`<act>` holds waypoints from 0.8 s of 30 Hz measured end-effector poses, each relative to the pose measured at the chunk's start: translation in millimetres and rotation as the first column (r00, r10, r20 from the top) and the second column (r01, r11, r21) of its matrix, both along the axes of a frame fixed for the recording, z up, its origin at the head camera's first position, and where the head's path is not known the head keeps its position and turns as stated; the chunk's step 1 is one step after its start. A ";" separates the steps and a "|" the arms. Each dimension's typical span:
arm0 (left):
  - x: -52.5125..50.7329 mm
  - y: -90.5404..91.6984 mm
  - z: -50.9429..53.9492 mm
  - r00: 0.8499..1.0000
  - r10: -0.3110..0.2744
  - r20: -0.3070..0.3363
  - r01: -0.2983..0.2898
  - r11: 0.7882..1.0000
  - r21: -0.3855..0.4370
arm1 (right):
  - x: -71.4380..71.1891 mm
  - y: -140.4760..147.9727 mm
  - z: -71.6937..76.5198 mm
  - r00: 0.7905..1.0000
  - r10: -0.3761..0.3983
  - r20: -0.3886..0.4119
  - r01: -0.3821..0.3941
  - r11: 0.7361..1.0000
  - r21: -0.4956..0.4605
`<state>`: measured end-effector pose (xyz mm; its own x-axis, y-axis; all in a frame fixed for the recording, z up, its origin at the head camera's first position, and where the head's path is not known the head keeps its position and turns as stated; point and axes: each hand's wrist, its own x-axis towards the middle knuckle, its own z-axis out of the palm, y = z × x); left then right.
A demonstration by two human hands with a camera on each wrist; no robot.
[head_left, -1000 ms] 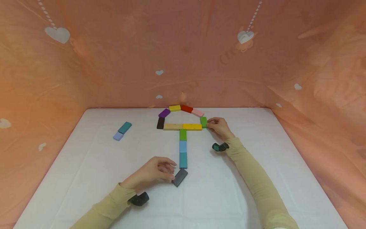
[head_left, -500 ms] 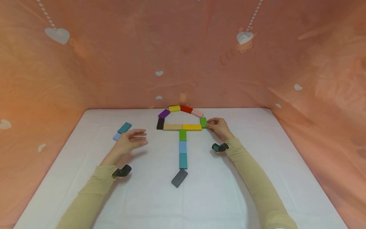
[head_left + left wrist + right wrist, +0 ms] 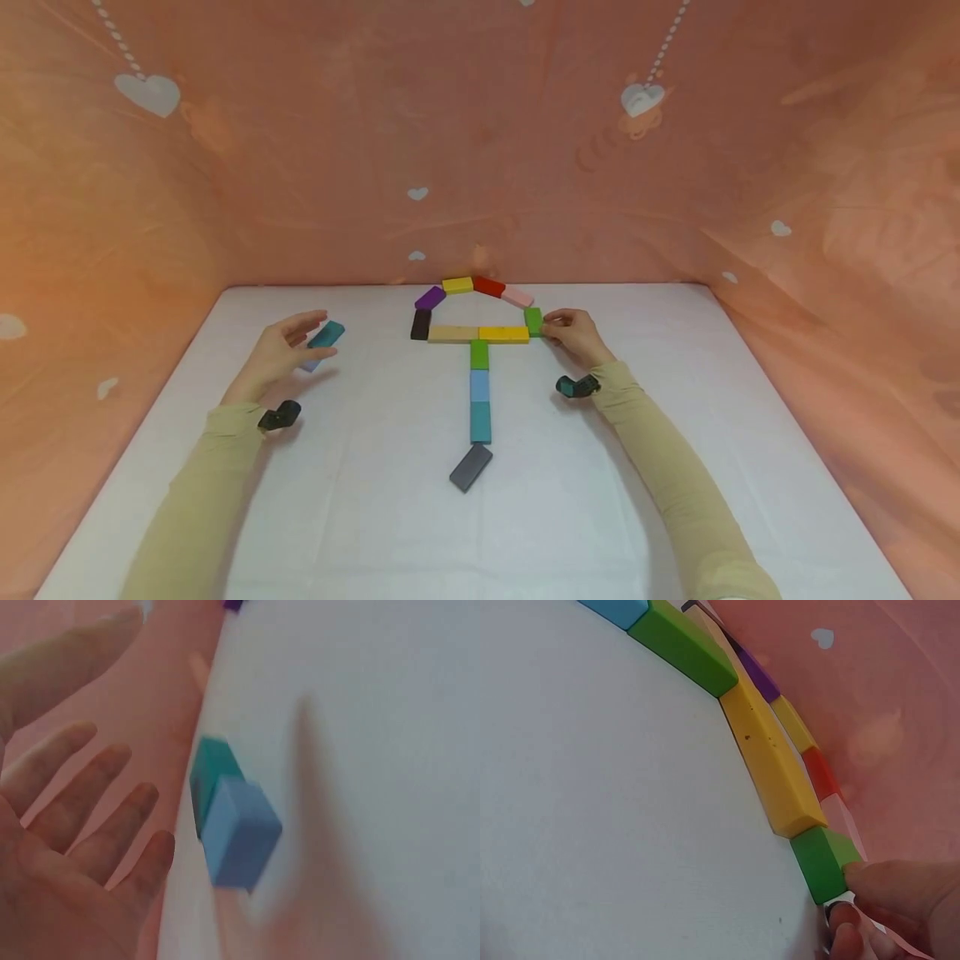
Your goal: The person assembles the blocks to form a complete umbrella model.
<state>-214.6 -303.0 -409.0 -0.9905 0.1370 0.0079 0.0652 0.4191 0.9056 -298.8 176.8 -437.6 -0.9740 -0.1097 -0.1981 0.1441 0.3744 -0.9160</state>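
Observation:
On the left of the table lie a teal block (image 3: 327,334) and a light blue block (image 3: 241,836), end to end. My left hand (image 3: 273,354) hovers at them with fingers spread, partly covering the light blue one in the head view. In the left wrist view nothing lies in that palm. My right hand (image 3: 576,335) holds its thumb and bent fingertips against the green block (image 3: 533,322) at the arch's right end. That block touches the yellow block (image 3: 772,765) in the right wrist view.
Black (image 3: 422,324), purple (image 3: 431,297), yellow, red (image 3: 489,287) and pink (image 3: 517,295) blocks curve above a straight beige-and-yellow row. A green, light blue and teal column runs down from it to a slanted dark grey block (image 3: 471,467). Patterned cloth (image 3: 480,167) rises behind.
My left hand has moved away from the dark grey block, up and left to the teal and light blue pair. The right hand has stayed at the green block.

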 end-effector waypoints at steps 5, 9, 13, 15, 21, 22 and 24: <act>-10.0 -10.9 -9.9 0.999 0.020 0.034 -0.019 1.000 -0.019 | 0.0 -0.1 0.7 1.000 -0.009 0.010 0.009 1.000 0.000; -15.5 -14.2 -18.1 0.998 0.037 0.054 -0.035 0.999 -0.036 | 0.2 -0.5 1.4 1.000 -0.011 0.017 0.011 1.000 -0.001; -21.1 -12.1 -21.8 0.997 0.053 0.056 -0.049 0.997 -0.059 | -0.2 -0.2 0.8 1.000 -0.006 0.010 0.006 1.000 -0.003; -24.3 -11.4 -22.8 0.997 0.054 0.047 -0.050 0.996 -0.080 | -0.4 0.2 0.3 1.000 -0.001 0.004 0.001 1.000 -0.005; -31.3 -10.4 -23.3 0.999 0.034 0.024 -0.030 0.989 -0.143 | -1.1 0.8 -1.4 1.000 0.003 -0.014 -0.003 1.000 -0.014; -32.0 -10.1 -23.5 0.999 0.032 0.020 -0.029 0.988 -0.154 | -1.0 0.8 -1.5 1.000 0.002 -0.013 -0.002 1.000 -0.014; -32.9 -9.3 -24.1 0.999 0.036 0.010 -0.034 0.984 -0.176 | -0.6 0.9 -1.1 1.000 0.001 -0.008 -0.001 1.000 -0.013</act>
<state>-247.5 -312.3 -433.1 -0.9946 0.1006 -0.0257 0.0369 0.5737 0.8183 -299.4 177.7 -438.8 -0.9755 -0.1133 -0.1886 0.1361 0.3629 -0.9218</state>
